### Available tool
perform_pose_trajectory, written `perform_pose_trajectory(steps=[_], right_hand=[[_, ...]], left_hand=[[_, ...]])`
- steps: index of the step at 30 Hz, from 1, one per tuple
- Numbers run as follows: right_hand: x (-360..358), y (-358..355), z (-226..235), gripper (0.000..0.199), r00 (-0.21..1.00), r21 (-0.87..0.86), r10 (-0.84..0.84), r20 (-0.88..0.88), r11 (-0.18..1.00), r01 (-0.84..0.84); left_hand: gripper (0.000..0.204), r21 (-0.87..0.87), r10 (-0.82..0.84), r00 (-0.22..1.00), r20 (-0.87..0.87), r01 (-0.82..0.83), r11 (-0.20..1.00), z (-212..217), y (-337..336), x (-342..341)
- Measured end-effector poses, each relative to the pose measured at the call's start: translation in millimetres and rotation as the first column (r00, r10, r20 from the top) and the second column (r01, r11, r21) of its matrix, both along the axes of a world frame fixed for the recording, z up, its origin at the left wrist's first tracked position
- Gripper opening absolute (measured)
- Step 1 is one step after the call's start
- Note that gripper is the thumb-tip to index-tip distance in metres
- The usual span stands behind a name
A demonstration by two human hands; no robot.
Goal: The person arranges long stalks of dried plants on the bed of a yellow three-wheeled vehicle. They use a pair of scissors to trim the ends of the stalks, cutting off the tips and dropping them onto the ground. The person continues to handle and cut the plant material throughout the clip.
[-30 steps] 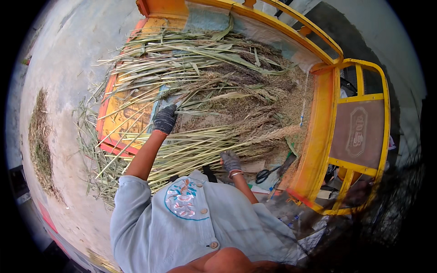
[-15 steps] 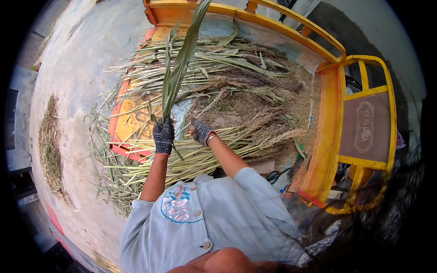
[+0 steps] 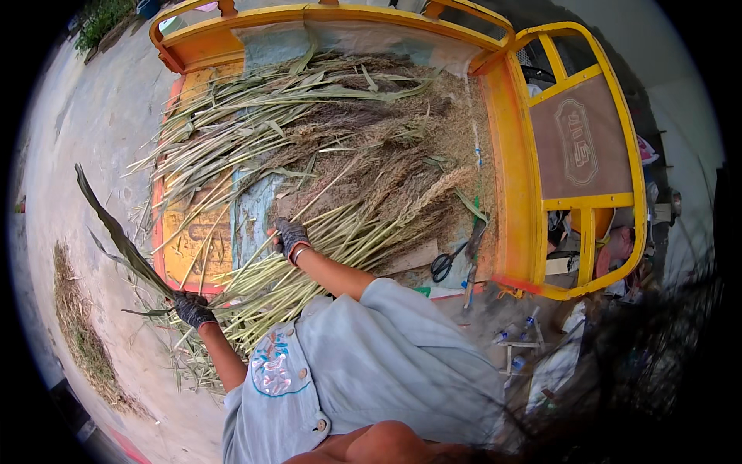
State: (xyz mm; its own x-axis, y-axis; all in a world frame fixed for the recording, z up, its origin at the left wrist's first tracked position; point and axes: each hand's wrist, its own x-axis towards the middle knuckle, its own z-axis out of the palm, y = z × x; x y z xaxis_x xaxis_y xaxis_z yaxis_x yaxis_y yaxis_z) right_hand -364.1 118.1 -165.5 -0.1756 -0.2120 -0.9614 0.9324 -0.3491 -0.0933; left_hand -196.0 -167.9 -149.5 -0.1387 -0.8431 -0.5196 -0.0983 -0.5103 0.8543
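My left hand (image 3: 193,309), in a dark knitted glove with bare fingertips, is closed around the base of some long green leaves (image 3: 124,246). They stick out up and to the left, over the open end of a yellow cart bed. My right hand (image 3: 291,238), gloved alike, is curled round a thin pale stalk (image 3: 332,185) that slants up to the right; its fingers are partly hidden. Just below this hand lies a bundle of pale green stalks (image 3: 309,267) with brown seed heads (image 3: 421,205) toward the right. A second leafy pile (image 3: 232,127) of stalks lies farther back.
Black-handled scissors (image 3: 442,267) rest at the bed's near right corner. A yellow rail (image 3: 348,14) bounds the far side, and a yellow frame with a brown panel (image 3: 576,143) stands at the right. Dry plant scraps (image 3: 85,332) lie on the concrete floor at left.
My left hand has swung left and toward me with the leaves, which pointed upward before and now lean left. My right hand stays by the stalks, while the whole view has shifted.
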Motion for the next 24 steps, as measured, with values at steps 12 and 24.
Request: perform_pose_trajectory(steps=[12,24], right_hand=[[-19.8,75.9,1.1,0.011,0.906,-0.024,-0.157,-0.393,0.987,0.16],[25.0,66.1,23.7,0.018,0.853,-0.038,0.102,-0.512,0.989,-0.142]], left_hand=[[0.076,-0.165,0.202,0.166,0.965,-0.216,0.962,22.2,-145.0,246.4],[0.038,-0.586,-0.419,0.579,0.699,0.8,0.127,73.9,120.7,-38.9]])
